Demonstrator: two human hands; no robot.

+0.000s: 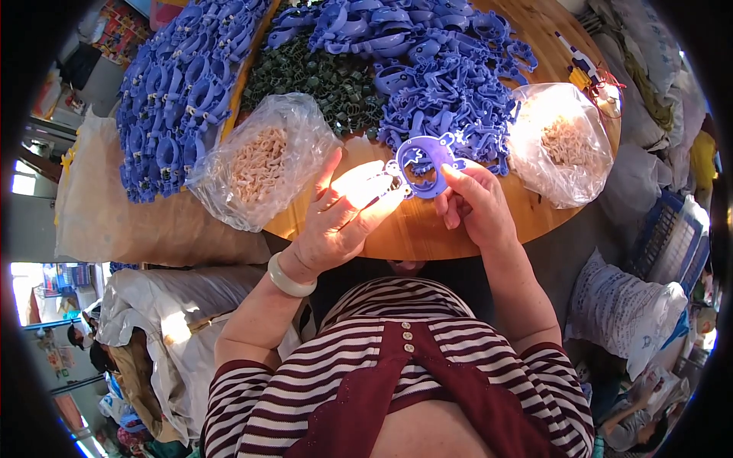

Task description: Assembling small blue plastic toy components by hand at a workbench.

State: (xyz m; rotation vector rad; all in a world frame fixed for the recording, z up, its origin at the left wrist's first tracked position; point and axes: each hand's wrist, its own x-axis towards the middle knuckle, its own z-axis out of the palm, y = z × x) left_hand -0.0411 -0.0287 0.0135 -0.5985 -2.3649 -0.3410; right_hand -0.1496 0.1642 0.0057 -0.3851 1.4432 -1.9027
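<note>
A blue-purple plastic frame piece (434,147) with a large oval opening and small knobs on its rim is held up over the near edge of the wooden table. My right hand (479,206) pinches its right side between thumb and fingers. My left hand (340,217), with a pale bangle on the wrist, grips at its left edge, thumb and fingertips closed there. Strong sunlight washes out those left fingertips, so any small part between them is hard to make out. Behind the piece lies a heap of similar blue-purple plastic parts (450,99).
A clear bag of small pale pieces (259,164) stands left of my hands, another bag (565,149) right. Dark green clip-like parts (321,80) lie behind. Blue-purple assemblies (179,99) cover a surface at the left. A pen (569,44) lies far right. White sacks (622,309) stand beside the table.
</note>
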